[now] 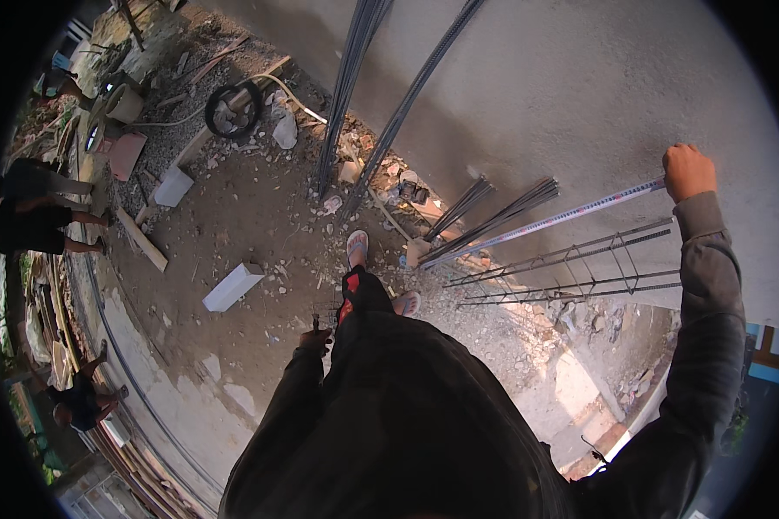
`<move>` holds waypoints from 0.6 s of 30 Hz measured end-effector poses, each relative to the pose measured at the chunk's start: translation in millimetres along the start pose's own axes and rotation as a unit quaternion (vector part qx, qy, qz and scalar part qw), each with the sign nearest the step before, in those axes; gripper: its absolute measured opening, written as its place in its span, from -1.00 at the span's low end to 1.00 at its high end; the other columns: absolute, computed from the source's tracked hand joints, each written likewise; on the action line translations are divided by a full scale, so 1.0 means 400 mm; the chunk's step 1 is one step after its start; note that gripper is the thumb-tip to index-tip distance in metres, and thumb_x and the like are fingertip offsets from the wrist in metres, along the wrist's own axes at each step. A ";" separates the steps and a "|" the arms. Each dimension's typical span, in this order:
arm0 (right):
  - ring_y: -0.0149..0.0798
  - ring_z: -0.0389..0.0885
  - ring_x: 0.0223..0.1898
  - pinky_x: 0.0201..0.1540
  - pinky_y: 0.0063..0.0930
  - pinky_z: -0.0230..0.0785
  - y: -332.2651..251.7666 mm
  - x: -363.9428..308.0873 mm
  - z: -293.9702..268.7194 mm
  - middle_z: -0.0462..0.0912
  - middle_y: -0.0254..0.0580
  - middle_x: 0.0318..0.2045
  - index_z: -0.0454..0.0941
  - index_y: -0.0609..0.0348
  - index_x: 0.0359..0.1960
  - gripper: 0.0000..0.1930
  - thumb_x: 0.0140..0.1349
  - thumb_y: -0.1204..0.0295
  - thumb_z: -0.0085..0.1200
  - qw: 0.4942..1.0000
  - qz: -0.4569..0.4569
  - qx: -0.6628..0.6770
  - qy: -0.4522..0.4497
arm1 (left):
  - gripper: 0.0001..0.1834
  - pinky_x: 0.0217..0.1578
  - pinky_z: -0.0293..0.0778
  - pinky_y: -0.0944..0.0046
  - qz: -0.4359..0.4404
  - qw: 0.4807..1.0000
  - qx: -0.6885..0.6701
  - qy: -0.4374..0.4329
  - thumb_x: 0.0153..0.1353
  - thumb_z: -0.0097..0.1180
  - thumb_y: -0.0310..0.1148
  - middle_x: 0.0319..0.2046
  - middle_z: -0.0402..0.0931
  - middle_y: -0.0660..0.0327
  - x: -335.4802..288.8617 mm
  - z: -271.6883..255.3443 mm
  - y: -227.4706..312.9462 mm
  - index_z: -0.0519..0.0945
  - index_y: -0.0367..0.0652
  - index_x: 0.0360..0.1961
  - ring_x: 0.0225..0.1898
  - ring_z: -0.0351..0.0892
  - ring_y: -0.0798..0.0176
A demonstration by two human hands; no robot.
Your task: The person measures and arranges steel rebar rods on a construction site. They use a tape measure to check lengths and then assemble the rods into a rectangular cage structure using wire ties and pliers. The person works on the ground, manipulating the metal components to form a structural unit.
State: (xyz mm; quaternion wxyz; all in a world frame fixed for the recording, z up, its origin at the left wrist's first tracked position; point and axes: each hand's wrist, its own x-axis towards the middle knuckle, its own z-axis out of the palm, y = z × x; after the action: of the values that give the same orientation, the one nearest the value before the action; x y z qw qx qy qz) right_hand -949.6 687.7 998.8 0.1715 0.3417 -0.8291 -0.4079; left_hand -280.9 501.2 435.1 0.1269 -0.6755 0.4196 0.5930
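Note:
My right hand (691,173) is raised at the far right against the grey plastered wall (597,95), its fingers closed on the upper end of a tape measure blade (571,209). The pale blade runs straight down to the left toward the ground, past short bundles of steel rods (528,201). Just below it juts a rebar cage (571,268) of ribbed bars tied with stirrups. Low beside my leg, my left hand (314,340) is closed round a small dark tool (316,323) whose kind is too dark to tell.
Long rebar bundles (346,104) lean at the wall. White blocks (232,287), a wooden plank (143,240), a black coil (234,111) and a bucket (125,104) lie about the dirt and rubble. Several people (39,221) are along the left edge.

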 end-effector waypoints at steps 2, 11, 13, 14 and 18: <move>-0.16 0.66 -0.06 -0.14 -0.29 0.58 0.002 0.016 -0.011 0.69 -0.26 -0.20 0.71 -0.01 -0.35 -0.93 0.13 0.37 0.26 1.000 0.003 0.003 -0.011 | -0.64 -0.70 0.36 0.25 0.020 1.000 0.010 -0.012 0.17 0.35 -0.09 -0.46 0.66 0.20 -0.027 -0.002 0.023 0.69 -0.16 -0.21 -0.69 0.49 0.31; -0.19 0.65 -0.06 -0.18 -0.25 0.60 -0.020 0.033 -0.007 0.69 -0.31 -0.27 0.72 0.00 -0.39 -0.91 0.18 0.39 0.16 1.000 0.019 0.001 -0.021 | -0.62 -0.56 0.49 0.21 0.100 0.994 -0.028 -0.017 0.14 0.39 -0.16 -0.42 0.63 0.15 -0.046 0.006 0.054 0.70 -0.30 -0.23 -0.54 0.58 0.24; -0.18 0.65 -0.05 -0.17 -0.25 0.60 -0.025 0.032 0.016 0.70 -0.32 -0.25 0.72 -0.01 -0.38 -0.89 0.20 0.39 0.13 0.999 0.045 -0.012 -0.011 | -0.62 -0.52 0.53 0.19 0.103 0.993 -0.047 -0.028 0.13 0.40 -0.16 -0.41 0.64 0.15 -0.019 0.012 0.050 0.70 -0.30 -0.24 -0.49 0.60 0.23; -0.20 0.65 -0.02 -0.18 -0.20 0.63 -0.033 0.041 0.020 0.71 -0.33 -0.22 0.72 -0.06 -0.30 -0.88 0.10 0.40 0.28 0.999 0.036 -0.003 -0.004 | -0.62 -0.50 0.54 0.19 0.100 0.992 -0.072 -0.031 0.12 0.40 -0.15 -0.40 0.64 0.15 -0.001 0.005 0.019 0.71 -0.29 -0.24 -0.48 0.61 0.23; -0.22 0.64 0.04 -0.18 -0.10 0.67 -0.053 0.056 0.037 0.70 -0.33 -0.14 0.70 -0.08 -0.20 -0.71 -0.01 0.41 0.42 0.998 0.053 -0.016 -0.023 | -0.55 -0.47 0.54 0.20 0.161 0.985 0.054 -0.025 0.08 0.42 -0.07 -0.37 0.67 0.16 0.061 -0.024 0.000 0.73 -0.28 -0.21 -0.43 0.62 0.25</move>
State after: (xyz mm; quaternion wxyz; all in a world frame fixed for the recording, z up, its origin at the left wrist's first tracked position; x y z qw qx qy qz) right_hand -964.6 671.2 972.9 0.1790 0.2847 -0.8434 -0.4191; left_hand -275.7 484.6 415.4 0.0766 -0.5757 0.5513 0.5990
